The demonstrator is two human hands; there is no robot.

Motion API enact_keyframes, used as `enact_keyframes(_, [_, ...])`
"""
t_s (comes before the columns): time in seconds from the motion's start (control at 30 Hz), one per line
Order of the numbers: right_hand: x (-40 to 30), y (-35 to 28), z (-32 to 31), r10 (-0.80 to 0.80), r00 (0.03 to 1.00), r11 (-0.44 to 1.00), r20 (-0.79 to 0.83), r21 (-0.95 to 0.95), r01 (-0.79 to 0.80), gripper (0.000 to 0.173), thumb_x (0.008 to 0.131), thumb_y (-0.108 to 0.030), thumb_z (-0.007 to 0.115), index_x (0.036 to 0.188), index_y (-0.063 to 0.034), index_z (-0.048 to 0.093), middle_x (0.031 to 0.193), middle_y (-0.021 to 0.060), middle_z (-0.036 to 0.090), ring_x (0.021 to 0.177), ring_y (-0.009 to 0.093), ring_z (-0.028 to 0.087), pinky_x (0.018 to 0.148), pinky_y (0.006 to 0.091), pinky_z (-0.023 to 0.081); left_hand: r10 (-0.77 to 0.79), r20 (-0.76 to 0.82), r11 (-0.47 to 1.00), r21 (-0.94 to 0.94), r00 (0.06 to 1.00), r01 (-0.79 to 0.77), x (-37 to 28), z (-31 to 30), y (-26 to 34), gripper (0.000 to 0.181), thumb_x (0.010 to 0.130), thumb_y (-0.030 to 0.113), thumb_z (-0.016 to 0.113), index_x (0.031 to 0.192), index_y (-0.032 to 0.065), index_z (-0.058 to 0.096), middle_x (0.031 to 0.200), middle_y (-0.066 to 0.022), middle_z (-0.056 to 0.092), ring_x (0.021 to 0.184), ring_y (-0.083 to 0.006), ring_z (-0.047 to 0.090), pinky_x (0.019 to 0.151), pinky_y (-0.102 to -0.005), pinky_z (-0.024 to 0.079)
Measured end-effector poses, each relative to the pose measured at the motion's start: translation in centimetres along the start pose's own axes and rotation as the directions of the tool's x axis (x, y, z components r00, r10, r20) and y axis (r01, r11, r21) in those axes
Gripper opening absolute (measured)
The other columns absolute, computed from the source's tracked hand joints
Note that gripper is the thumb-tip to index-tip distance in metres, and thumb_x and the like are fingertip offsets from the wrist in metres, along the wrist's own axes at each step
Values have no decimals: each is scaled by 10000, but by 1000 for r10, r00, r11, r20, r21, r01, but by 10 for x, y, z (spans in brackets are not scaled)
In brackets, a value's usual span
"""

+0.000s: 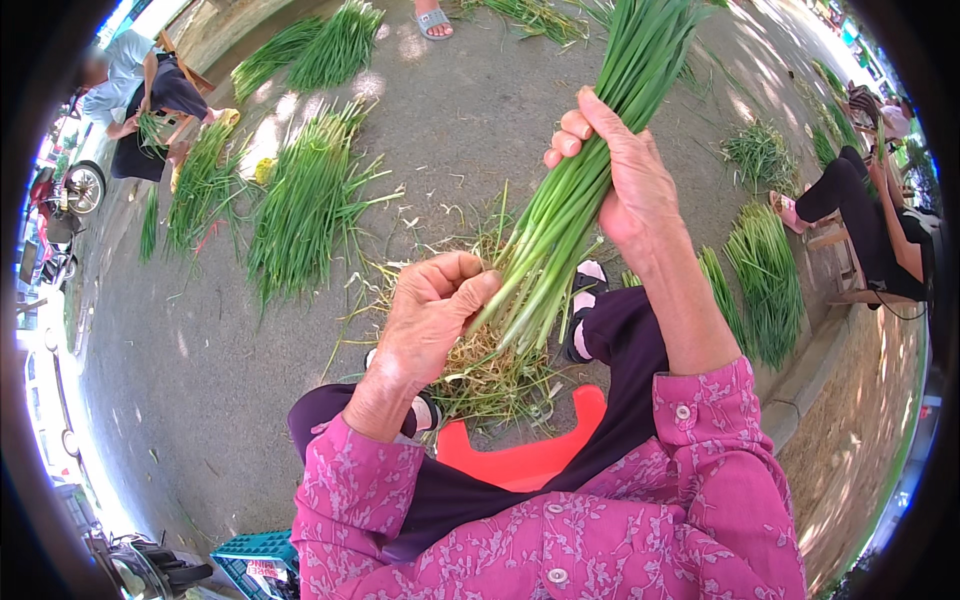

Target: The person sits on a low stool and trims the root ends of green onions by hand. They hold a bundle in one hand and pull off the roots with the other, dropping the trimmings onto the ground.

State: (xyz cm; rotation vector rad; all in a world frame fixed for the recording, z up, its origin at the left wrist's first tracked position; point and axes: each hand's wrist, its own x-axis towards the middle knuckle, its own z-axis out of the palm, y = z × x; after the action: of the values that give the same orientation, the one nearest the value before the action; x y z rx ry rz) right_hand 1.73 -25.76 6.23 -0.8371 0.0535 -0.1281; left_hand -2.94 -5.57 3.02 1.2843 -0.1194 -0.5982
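Observation:
A thick bunch of garlic chives (566, 176) slants across the view, green leaves at the top and pale stem ends low. My right hand (626, 169) is wrapped around its middle. At the pale ends, my left hand (442, 311) pinches with thumb and forefinger at the edge of the bunch; the exact stalk between them is hard to make out. Below the stems, a heap of yellowed leaves and trimmings (491, 375) lies on the pavement between my feet. The red plastic stool (517, 461) shows between my legs.
Piles of chives lie on the asphalt at left (307, 210), top left (337, 45) and right (765, 281). Seated people (139, 90) are at far left and right (847, 187). A teal crate (255, 551) stands by my left side. A kerb (814, 360) runs along the right.

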Motion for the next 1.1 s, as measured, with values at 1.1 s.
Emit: enact_keyframes(1.1, [-2, 10, 3, 60, 973, 982, -222, -161, -97, 163, 825, -162, 625, 755, -76, 505, 644, 8, 517, 569, 109, 516, 543, 276, 458, 242, 89, 839, 481, 966, -254, 6, 6, 8, 143, 734, 32, 651, 873, 0, 646, 734, -9, 612, 666, -45, 526, 596, -197, 416])
